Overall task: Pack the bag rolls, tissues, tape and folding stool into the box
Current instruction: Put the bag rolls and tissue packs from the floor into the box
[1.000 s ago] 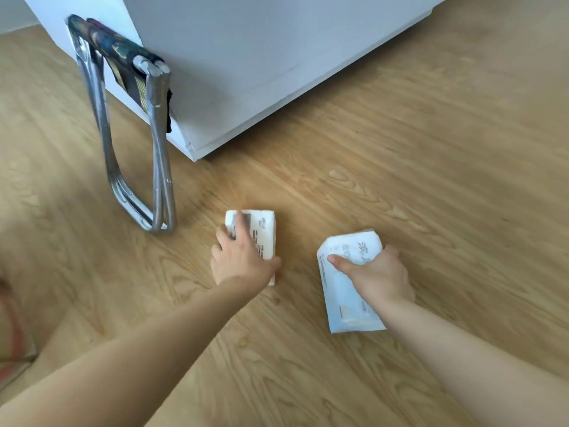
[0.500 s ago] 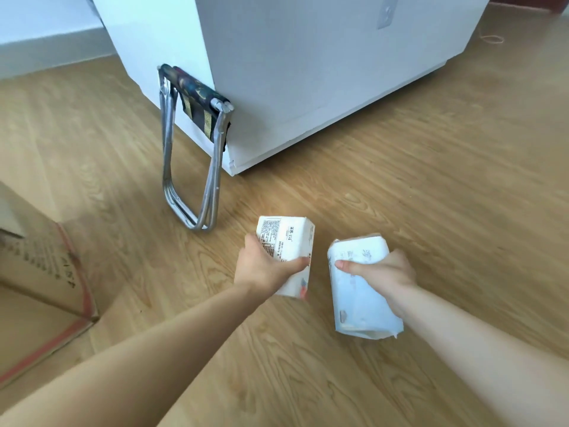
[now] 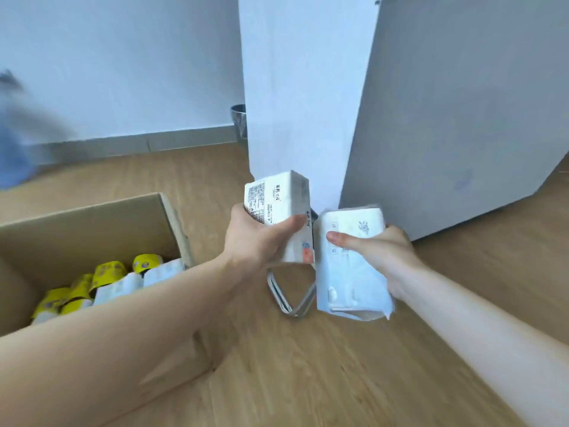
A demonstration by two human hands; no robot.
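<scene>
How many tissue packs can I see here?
2. The printed pack is in the left hand, the plain pack in the right hand. The box may hide more.

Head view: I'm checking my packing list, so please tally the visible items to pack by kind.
Tissue packs: 2
Bag rolls: at least 4, in the box; the forearm hides part of it
Folding stool: 1
Total: at least 7
</scene>
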